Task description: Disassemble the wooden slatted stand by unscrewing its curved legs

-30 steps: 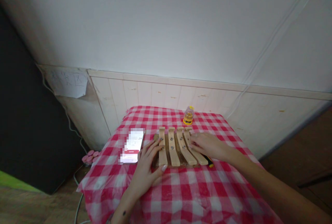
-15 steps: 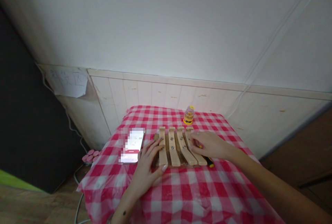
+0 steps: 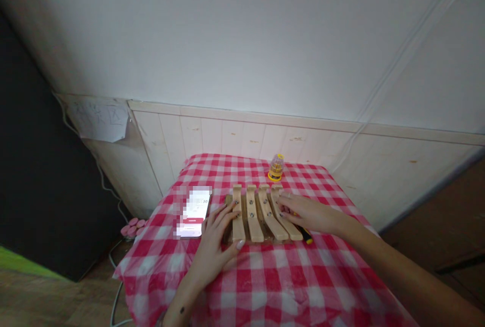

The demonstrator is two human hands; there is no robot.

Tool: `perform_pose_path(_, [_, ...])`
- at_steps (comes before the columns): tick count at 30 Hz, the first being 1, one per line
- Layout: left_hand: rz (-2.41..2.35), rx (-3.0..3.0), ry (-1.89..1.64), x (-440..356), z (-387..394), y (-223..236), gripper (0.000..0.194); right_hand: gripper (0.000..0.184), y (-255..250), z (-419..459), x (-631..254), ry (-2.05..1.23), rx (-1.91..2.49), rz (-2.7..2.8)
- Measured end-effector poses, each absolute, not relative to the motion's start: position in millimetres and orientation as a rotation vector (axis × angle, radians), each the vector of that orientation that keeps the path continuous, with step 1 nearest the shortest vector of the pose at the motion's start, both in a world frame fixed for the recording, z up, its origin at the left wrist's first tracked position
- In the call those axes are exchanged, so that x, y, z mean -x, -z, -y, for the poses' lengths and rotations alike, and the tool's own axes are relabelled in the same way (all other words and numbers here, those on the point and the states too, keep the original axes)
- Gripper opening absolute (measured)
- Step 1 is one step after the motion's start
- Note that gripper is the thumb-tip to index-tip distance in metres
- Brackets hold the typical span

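Wooden strips [image 3: 255,227] lay under the outspread left hand [image 3: 216,233] and curled right hand [image 3: 308,212], whose grip I couldn't tell.

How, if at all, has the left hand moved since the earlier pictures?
No. The left hand shows no clear shift in any direction: against the phone, it keeps its place at the leftmost wooden piece.

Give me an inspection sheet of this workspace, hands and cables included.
Surface: checked cloth, creased in front.
Job's things: four curved wooden strips side by side, metal fasteners showing; black-and-yellow handle at right.
Clutter: lit phone, left; container behind.
Hands: left hand spread on the leftmost strip; right hand at the rightmost strip, grip unclear.
Cables: pale cable left of the cloth.
Surroundings: white wall behind; pink object at left.
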State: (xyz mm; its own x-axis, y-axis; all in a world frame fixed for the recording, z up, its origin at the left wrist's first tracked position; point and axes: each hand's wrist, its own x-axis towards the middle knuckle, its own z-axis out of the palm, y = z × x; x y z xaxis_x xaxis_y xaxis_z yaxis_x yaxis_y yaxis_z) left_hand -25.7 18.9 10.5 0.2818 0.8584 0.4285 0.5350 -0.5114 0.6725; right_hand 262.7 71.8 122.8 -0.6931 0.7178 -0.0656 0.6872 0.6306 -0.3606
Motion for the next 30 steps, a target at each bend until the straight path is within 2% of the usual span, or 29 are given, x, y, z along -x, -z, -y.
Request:
perform_pose_path(3, [-1.248, -2.150, -1.105, 25.6, -19.1, -10.6, 0.046, 0.011, -125.9, -70.0, -261.7, -0.578, 1.200, 2.750])
perform_pose_path(6, [-1.247, -2.143, -1.104, 25.6, -19.2, -11.4, 0.045, 0.007, -129.9, -68.3, -258.7, -0.446, 1.332, 2.729])
perform_pose_path(10, [-1.250, -2.138, -1.091, 25.6, -19.0, -12.4, 0.046, 0.023, -129.9, -68.2, -254.9, -0.134, 1.568, 2.715])
perform_pose_path(13, [-1.246, -2.132, -1.094, 25.3, -18.8, -12.4, 0.046, 0.031, -126.2, -69.3, -254.4, -0.051, 1.642, 2.762])
perform_pose_path(18, [-1.248, -2.134, -1.092, 25.3, -18.7, -12.4, 0.046, 0.022, -124.1, -71.0, -257.3, -0.156, 1.456, 2.839])
perform_pose_path(30, [-1.245, -2.138, -1.111, 25.3, -18.7, -11.2, 0.045, 0.019, -122.6, -65.2, -262.9, -0.523, 1.264, 2.740])
